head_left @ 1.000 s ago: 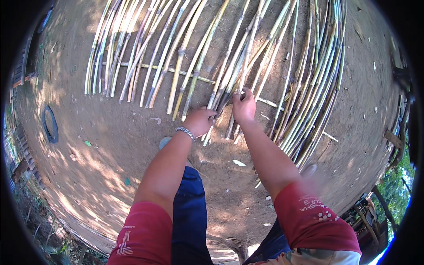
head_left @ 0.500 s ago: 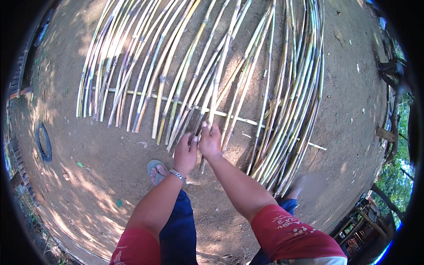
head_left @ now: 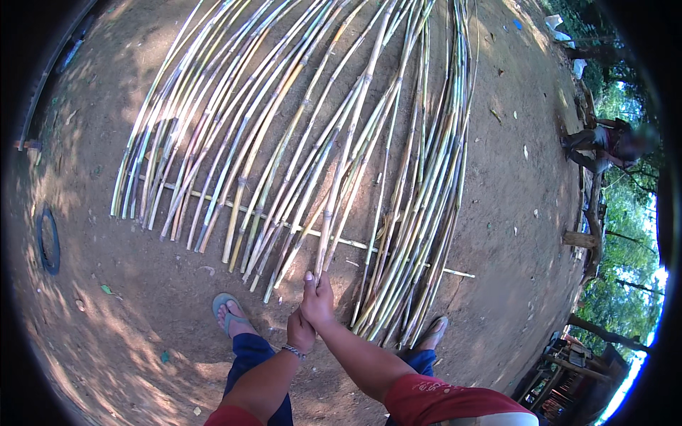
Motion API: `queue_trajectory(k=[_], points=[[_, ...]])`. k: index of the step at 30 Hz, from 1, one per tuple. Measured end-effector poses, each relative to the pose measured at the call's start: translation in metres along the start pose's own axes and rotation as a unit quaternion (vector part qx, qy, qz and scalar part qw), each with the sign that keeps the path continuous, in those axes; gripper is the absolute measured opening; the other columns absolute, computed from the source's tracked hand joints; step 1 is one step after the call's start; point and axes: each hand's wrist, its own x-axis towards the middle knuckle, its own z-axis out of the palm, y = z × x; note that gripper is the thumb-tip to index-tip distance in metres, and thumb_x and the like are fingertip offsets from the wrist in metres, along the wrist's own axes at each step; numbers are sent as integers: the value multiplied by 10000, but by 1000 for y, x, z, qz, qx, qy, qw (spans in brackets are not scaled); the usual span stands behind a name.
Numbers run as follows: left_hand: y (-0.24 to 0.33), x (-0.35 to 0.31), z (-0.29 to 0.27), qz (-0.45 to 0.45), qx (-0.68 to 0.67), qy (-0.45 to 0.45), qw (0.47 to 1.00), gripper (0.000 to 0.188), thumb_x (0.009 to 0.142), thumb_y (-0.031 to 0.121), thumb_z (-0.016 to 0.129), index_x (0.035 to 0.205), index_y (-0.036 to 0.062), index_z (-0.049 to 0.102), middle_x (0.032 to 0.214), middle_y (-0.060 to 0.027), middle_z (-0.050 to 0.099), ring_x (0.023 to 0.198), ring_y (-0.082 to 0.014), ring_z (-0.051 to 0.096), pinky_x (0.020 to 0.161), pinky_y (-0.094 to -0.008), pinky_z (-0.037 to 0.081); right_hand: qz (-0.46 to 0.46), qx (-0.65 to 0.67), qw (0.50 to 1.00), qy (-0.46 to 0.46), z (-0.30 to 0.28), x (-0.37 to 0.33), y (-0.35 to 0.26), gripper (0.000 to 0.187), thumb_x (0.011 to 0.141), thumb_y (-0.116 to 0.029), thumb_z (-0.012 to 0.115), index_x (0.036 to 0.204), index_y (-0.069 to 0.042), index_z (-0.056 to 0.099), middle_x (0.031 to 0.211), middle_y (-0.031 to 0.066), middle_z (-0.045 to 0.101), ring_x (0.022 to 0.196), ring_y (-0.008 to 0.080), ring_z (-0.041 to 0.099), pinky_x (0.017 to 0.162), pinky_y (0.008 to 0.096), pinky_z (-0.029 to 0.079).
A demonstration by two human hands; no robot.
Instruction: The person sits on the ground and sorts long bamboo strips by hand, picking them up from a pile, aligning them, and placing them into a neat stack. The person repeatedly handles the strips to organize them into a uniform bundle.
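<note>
My right hand [head_left: 317, 301] is closed around the near end of a long, pale bamboo pole [head_left: 329, 216] that runs away from me. Just behind and below it, touching it, my left hand [head_left: 300, 332] is closed too. Its fingers are mostly hidden, so what it grips does not show. Many thin bamboo poles [head_left: 245, 177] lie side by side on the dirt, their near ends across a thinner crosswise pole [head_left: 353, 243]. Toward the right, poles are heaped in a denser bundle [head_left: 426, 220].
My sandaled left foot [head_left: 231, 312] and right foot [head_left: 433, 334] stand on bare dirt near the pole ends. A dark ring [head_left: 48, 241] lies at left. Far right, a person [head_left: 600, 145] is by a log edge, with a wooden structure [head_left: 568, 376] nearer.
Both hands have moved nearer to me, bringing the pole's end back past its neighbours. My left hand has gone from loosely bent beside the right to closed against it. The view has shifted right.
</note>
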Motion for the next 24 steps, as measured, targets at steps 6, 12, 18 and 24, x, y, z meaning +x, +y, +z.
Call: queue_trajectory(k=[6,12,18,24], points=[[-9,26,2,-29,33,-24,999,435,1030,307,357,1021,-42,617,868,-260,671,870,-417,673,717,-442,498,-40,-25,999,14,-1,20,-12,256,1013,-244,496,1019,11,495,780,207,587,715,345,594,678,440,456],[29,71,-8,-91,92,-73,989,403,1018,318,418,993,-24,629,841,-246,668,819,-405,668,678,-460,493,-17,-55,996,64,18,68,6,304,1013,-281,486,1054,21,472,918,305,612,871,472,615,761,523,453],[6,92,-43,-28,181,-25,983,300,977,280,534,1040,9,645,864,-209,694,814,-369,680,710,-442,518,44,-137,987,75,50,101,22,308,1001,-289,515,998,17,474,843,277,612,783,455,598,727,501,447],[-37,108,-63,99,262,47,959,291,913,171,588,1136,-17,594,1067,-244,631,992,-421,611,854,-464,494,41,-132,989,54,75,124,24,287,953,-231,540,987,53,513,860,310,631,851,483,623,774,521,472]])
